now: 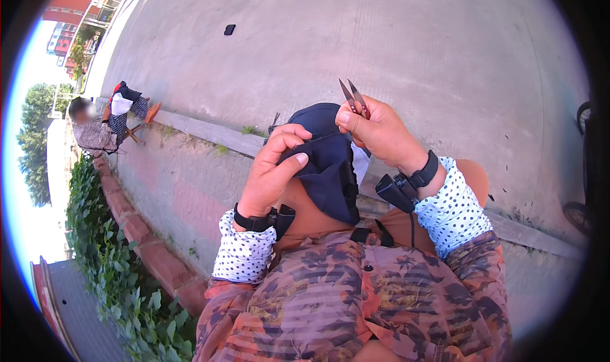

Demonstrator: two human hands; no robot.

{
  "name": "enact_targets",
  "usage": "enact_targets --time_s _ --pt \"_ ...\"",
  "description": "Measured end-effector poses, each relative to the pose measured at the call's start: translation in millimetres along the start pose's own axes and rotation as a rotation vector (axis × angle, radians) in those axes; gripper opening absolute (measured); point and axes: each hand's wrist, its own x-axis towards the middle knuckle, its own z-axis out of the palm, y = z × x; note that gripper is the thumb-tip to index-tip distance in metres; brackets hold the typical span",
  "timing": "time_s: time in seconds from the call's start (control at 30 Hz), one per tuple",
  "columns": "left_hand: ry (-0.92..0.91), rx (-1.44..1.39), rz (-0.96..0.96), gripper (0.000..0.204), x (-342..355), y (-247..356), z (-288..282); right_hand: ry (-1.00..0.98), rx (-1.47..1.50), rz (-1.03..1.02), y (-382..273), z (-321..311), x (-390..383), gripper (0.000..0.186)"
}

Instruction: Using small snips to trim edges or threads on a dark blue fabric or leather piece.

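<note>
A dark navy cloth piece [327,183], perhaps a cap, lies over my lap with a rough, frayed-looking edge on its right side. My left hand [270,169] is closed on its upper left part, thumb on top and fingers curled. Small pointed thread snips [354,99] stick up out of my right hand [380,131], blades slightly apart. Thumb and forefinger of that hand pinch together at the cloth's upper edge; whether they grip fabric or a thread is too small to tell. A white piece [360,162] shows behind the cloth.
A low stone kerb [203,131] crosses behind my knees. At the left, another person [101,126] sits on a stool with dark and white cloth. Green plants [121,267] grow behind a red brick border [149,251]. A small black object [229,29] lies on the pavement; wheels [577,217] stand far right.
</note>
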Motion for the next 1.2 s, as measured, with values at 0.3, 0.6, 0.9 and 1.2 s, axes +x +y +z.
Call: enact_targets --time_s 0.3,0.6,0.9,1.2 --pt "-0.079 0.151 0.066 0.011 3.8 4.6 8.8 -0.257 0.211 0.017 -13.6 3.9 -3.0 0.018" --pt "-0.135 0.248 0.114 0.013 6.9 3.7 3.9 -0.183 -0.077 -0.156 -0.3 -3.8 4.6 0.014" --pt "-0.166 0.291 0.13 0.011 5.2 6.6 3.6 -0.012 -0.115 -0.14 8.5 -10.8 1.4 0.016" --pt "-0.104 0.243 0.088 0.011 -4.6 1.8 -5.1 0.401 -0.304 -0.033 -11.8 -77.5 8.8 0.016"
